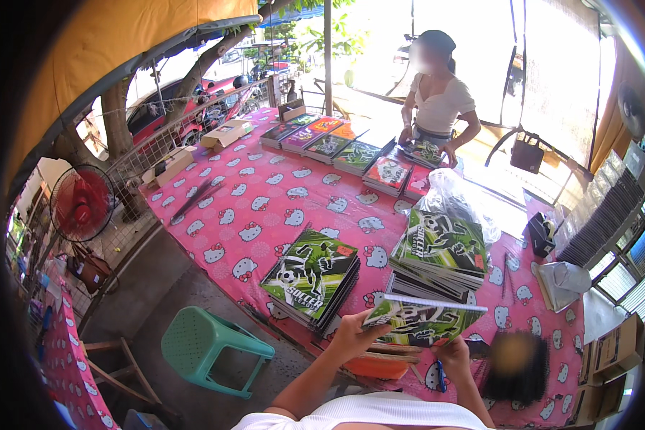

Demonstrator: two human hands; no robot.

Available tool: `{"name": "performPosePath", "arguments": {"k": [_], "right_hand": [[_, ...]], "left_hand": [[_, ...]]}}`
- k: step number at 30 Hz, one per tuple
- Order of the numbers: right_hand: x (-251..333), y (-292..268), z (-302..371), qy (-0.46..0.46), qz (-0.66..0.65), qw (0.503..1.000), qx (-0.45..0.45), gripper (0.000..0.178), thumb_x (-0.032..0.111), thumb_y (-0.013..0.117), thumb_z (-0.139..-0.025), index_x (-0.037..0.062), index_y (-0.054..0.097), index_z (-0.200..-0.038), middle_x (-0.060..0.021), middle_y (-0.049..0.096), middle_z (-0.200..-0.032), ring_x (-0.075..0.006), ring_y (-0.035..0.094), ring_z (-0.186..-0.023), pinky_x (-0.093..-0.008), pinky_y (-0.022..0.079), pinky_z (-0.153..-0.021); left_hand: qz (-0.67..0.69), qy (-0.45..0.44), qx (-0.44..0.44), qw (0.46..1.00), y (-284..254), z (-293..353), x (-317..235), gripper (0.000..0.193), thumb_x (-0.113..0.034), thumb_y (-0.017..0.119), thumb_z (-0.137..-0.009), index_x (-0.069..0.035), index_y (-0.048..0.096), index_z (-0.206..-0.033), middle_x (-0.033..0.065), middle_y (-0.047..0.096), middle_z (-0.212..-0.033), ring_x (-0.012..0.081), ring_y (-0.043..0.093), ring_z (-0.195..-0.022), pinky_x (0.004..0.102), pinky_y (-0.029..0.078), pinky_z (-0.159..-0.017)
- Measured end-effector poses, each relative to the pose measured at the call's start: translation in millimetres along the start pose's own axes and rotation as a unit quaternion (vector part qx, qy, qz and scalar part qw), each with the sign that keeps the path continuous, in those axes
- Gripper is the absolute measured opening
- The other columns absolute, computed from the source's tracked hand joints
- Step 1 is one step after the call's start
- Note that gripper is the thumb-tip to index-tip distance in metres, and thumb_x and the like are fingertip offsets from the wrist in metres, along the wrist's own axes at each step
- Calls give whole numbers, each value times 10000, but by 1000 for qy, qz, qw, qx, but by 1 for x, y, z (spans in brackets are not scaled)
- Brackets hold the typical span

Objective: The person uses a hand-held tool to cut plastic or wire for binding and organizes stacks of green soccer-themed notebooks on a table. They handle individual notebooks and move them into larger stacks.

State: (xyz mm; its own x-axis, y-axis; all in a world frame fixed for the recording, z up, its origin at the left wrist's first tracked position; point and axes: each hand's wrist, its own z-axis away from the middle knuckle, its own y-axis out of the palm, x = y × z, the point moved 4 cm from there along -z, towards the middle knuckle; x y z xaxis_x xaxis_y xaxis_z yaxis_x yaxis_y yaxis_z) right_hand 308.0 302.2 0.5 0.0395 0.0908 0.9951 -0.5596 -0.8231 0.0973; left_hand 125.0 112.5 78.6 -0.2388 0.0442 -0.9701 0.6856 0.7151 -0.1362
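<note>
Between my hands, close to the table's near edge, is a green, black and white spiral notebook (426, 321) with a soccer picture on its cover. It is tilted, with its white wire-bound edge up. My left hand (360, 335) grips its left end. My right hand (451, 351) holds the lower right edge, fingers partly hidden behind it. A blue pen (441, 376) shows beside my right hand; I cannot tell if it is held. To the left lies a stack of matching notebooks (312, 276). Just beyond the held one rises another, fanned stack (441, 244).
Across the pink patterned table (265, 193), a person (441, 107) handles notebooks near several colourful stacks (358, 154). A clear plastic bag (455, 193) lies behind the fanned stack. A green stool (211, 344) stands left, a red fan (82, 203) farther left. Cardboard boxes (618, 350) sit right.
</note>
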Motion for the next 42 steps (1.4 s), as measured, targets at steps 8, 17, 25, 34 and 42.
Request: {"name": "performPosePath", "arguments": {"k": [8,17,25,34,42], "right_hand": [[-30,12,4,-20,7,1000,4,324,-85,632,-794,21,508,-1074,-52,626,-1010,-128,585,-944,-273,470,-837],[-30,9,15,-37,88,995,-16,286,-60,679,-750,24,591,-1009,-46,666,-911,-133,617,-838,-278,494,-743],[-38,10,14,-149,332,931,-36,191,39,705,-694,72,678,-880,-105,672,-848,-264,640,-783,-352,489,-677],[-22,22,17,-52,362,928,66,409,84,758,-654,78,602,-1032,-110,605,-928,-300,581,-909,-380,441,-848],[-68,15,28,-74,247,962,92,640,121,822,-671,37,464,-1194,-106,578,-1083,-210,566,-950,-340,459,-842]], "left_hand": [[-37,11,44,998,-6,9,2,300,-187,701,-829,2,644,-1055,70,649,-749,47,525,-671,248,468,-616],[-56,18,72,996,-4,13,-11,238,-166,717,-810,-16,673,-989,67,666,-754,57,553,-670,244,472,-645],[-161,96,26,982,-2,19,7,317,-248,749,-756,-119,663,-1033,41,668,-1032,157,593,-1045,478,295,-1019],[82,-87,-127,985,7,63,50,787,-281,807,-723,-27,369,-1325,132,423,-1323,232,453,-1190,335,367,-995],[212,-74,-155,962,17,41,61,517,-190,644,-878,14,430,-1303,86,563,-1180,123,543,-1021,242,439,-878]]}}
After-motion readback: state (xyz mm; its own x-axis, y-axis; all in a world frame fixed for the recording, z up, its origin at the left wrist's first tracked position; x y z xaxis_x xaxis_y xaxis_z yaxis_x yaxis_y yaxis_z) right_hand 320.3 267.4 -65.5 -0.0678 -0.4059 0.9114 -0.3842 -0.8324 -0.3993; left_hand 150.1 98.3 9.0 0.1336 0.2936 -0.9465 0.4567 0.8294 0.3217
